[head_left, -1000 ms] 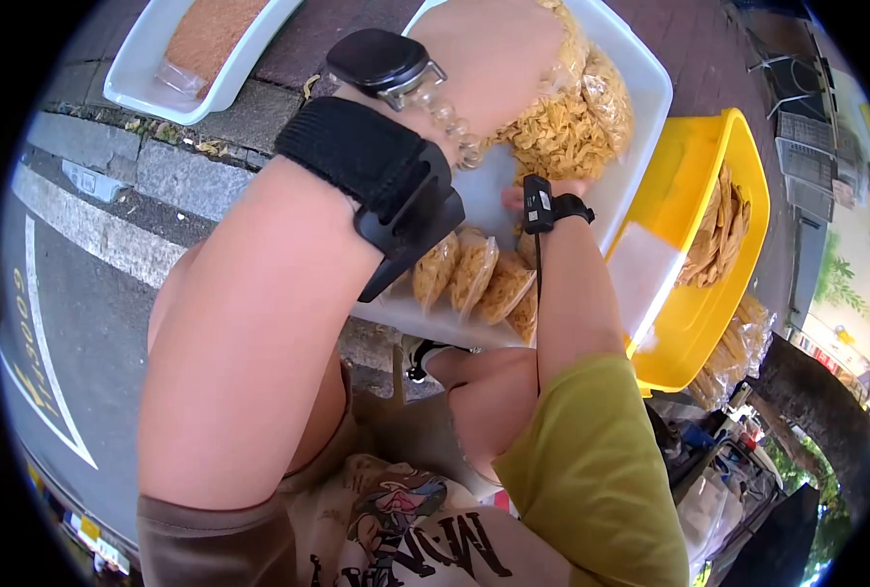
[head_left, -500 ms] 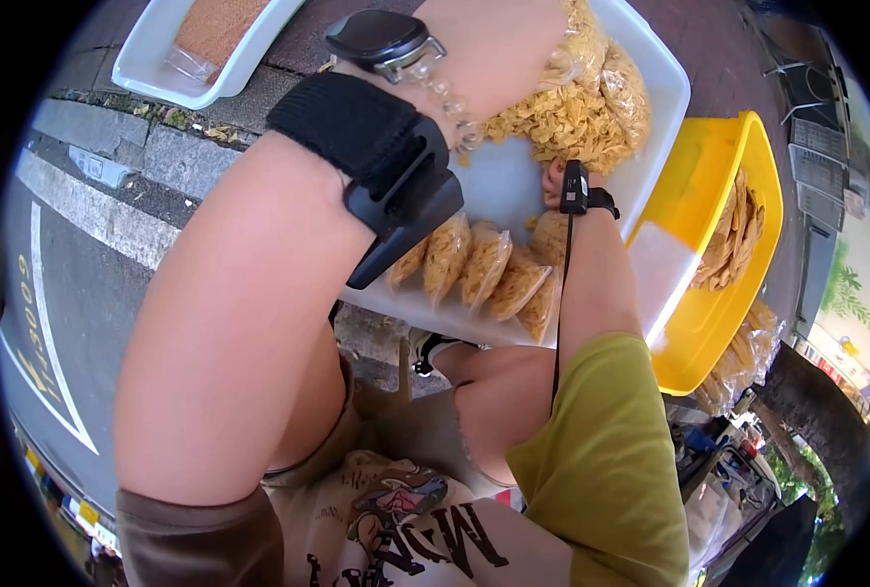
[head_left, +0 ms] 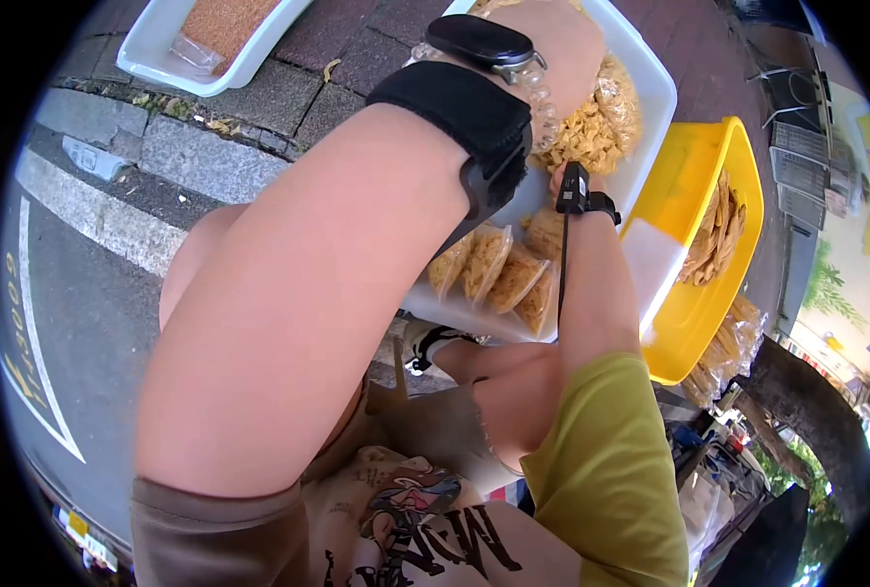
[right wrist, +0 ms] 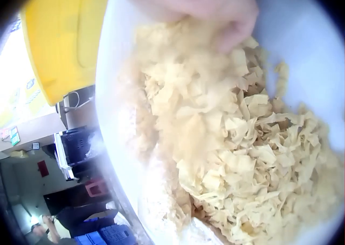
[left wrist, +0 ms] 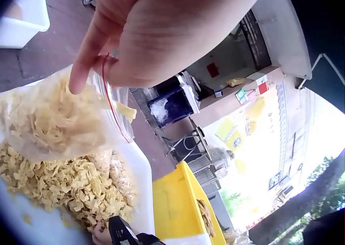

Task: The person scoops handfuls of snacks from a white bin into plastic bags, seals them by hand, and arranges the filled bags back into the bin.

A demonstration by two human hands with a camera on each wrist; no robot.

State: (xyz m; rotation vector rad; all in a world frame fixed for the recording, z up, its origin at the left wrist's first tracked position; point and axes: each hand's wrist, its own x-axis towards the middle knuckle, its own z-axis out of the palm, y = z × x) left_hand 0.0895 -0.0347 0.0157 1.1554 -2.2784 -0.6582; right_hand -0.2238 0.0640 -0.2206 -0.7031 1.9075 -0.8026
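Note:
A loose pile of pale yellow flakes [right wrist: 248, 164], thin and crinkled, lies in a white tub [head_left: 652, 90]. My left hand [left wrist: 156, 40] pinches the top of a clear zip bag [left wrist: 54, 121] between thumb and finger; the bag holds flakes and has a red line along its mouth. In the head view the left hand [head_left: 562, 49] is over the far end of the tub and hides the bag. At the pile's near edge, my right hand [right wrist: 215, 7] curls its fingers into the flakes. Several filled bags [head_left: 489, 264] stand along the tub's near side.
A yellow bin [head_left: 718, 205] with flat brown pieces stands right of the tub, with a clear bag of yellowish sticks [head_left: 728, 342] beside it. Another white tub [head_left: 249, 64] of reddish-brown grains sits on the paving at upper left. A stone kerb [head_left: 195, 161] borders the road.
My left arm has swung rightward over the tub, covering more of the pile. The right hand has moved up to the flakes since a second ago and has stayed near them.

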